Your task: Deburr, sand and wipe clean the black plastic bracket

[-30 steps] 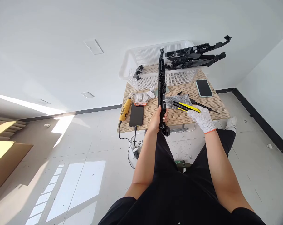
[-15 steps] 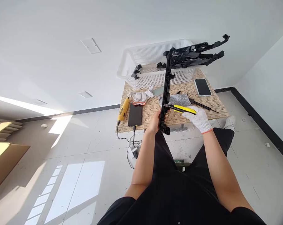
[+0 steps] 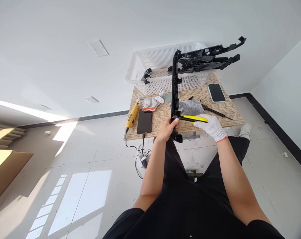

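My bare left hand (image 3: 166,130) grips a long black plastic trim piece (image 3: 175,89) near its lower end. The piece stands nearly upright in view, its clips facing right and its far end overlapping the basket. In a white knitted glove, my right hand (image 3: 211,126) is closed around a yellow and black utility knife (image 3: 195,118). The knife's blade points left and lies at the trim piece, close to my left thumb. Whether the edge touches the plastic I cannot tell. Behind the knife, a grey cloth glove (image 3: 190,107) lies on the table.
A white plastic basket (image 3: 152,84) with several black trim pieces (image 3: 210,59) stands at the table's back. On the wooden table (image 3: 232,116) lie a yellow rotary tool (image 3: 132,116), a black power bank (image 3: 144,122), a white glove (image 3: 151,102), a phone (image 3: 216,93) and a thin black tool (image 3: 218,113).
The trim piece has turned more upright, its far end shifting left. The knife has come slightly lower along it, and my left thumb now lies over the piece by the blade.
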Demonstrator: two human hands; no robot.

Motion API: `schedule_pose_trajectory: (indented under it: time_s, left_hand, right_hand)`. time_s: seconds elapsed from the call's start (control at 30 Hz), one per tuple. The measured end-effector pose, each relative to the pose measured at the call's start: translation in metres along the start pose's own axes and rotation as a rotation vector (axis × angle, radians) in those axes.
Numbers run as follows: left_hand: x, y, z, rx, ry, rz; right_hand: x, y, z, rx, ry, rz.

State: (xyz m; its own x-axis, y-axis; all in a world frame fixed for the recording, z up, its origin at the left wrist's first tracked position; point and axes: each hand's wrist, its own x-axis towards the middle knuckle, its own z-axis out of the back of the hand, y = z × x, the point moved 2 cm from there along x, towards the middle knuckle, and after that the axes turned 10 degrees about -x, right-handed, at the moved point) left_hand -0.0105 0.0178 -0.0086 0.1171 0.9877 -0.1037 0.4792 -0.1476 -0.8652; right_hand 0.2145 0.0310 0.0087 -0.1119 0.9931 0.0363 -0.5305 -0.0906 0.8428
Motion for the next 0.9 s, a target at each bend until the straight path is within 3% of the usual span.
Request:
schedule_pose_trajectory:
  time_s: [0.23,0.33,0.67,0.77,0.9]
  left_hand:
    - [-0.0015,-0.0033,-0.0026,0.041,-0.014,0.008]
    - [-0.0015,-0.0038,-0.0025,0.067,-0.017,0.001]
    - [-0.0026,-0.0051,-0.0052,0.002,-0.037,0.055]
    - [-0.0024,-0.0048,-0.0051,0.011,-0.034,0.056]
    - [-0.0027,-0.0045,-0.0046,0.024,-0.037,0.046]
  right_hand:
    - [0.0022,-0.0034,-0.0009,0.005,0.063,-0.001]
    - [0.0017,-0.0038,-0.0008,0.063,0.008,-0.054]
    - [0.0010,0.0006,0.0001,0.099,0.051,-0.104]
    - [0.0014,-0.0004,0.0008,0.129,-0.009,-0.111]
    - [0.0012,0.0006,-0.0001,0.095,0.045,-0.101]
